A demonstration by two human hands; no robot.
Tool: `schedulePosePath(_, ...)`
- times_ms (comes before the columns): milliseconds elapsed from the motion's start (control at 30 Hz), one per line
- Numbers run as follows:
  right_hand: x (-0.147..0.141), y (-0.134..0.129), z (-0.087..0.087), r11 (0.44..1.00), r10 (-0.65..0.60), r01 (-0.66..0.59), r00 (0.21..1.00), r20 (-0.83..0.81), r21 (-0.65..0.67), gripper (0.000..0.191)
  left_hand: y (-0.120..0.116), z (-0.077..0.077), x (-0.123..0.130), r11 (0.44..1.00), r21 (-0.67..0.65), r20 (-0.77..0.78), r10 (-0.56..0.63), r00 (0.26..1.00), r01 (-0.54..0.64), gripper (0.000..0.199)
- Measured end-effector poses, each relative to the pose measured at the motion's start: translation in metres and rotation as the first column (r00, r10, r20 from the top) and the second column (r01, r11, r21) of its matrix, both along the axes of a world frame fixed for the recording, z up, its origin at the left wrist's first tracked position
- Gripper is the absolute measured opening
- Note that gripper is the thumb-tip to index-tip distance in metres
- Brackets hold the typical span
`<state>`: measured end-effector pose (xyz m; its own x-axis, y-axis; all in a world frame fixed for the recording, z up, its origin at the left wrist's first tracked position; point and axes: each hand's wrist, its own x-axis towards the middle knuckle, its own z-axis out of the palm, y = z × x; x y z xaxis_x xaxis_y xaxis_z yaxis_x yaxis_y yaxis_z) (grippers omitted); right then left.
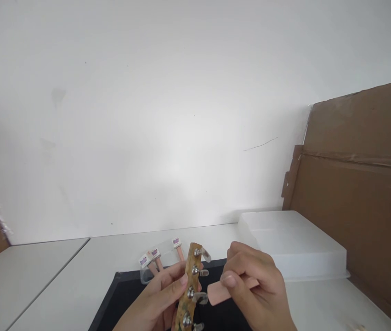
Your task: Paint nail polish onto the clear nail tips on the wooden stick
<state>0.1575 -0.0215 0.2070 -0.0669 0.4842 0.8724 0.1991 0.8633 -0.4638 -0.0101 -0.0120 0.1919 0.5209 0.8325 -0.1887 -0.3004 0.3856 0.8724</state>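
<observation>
Hands [167, 294] [255, 285], one strip [184, 304] (four tips [201, 298]), one tool [217, 293]

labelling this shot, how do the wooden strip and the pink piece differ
The wooden strip is mottled brown with metal fittings; the pink piece looks plain. The wooden strip points away from the person, the pink piece sideways. The left hand holds the wooden strip, the right hand the pink piece.

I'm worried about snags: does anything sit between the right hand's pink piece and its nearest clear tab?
Nothing visible stands between the pink piece and that clear tab; they are very close or touching. The left hand holds the wooden strip from the opposite side.
</observation>
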Motion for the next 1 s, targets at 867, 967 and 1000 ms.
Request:
schedulePosePath(867, 0.0055, 0.004, -0.006, 0.976, -0.203, 0.212, 0.971, 0.126, -0.056, 0.039, -0.0016, 0.0042, 0.0012, 0.999, 0.041, -0.005, -0.025, 1.0, 0.026, 0.037)
schedulePosePath(967, 0.0071, 0.0039, -0.0065, 0.972, -0.219, 0.228, 0.966, 0.134, -0.054, 0.039, -0.0027, 0.0047, 0.0005, 1.0, 0.02, -0.027, -0.008, 1.0, 0.009, 0.038)
schedulePosePath(1000, 0.0077, 0.0039, -0.0067, 0.972, -0.222, 0.23, 0.966, 0.134, -0.053, 0.039, -0.0025, 0.0041, 0.0001, 1.0, 0.015, -0.029, -0.006, 1.0, 0.007, 0.038)
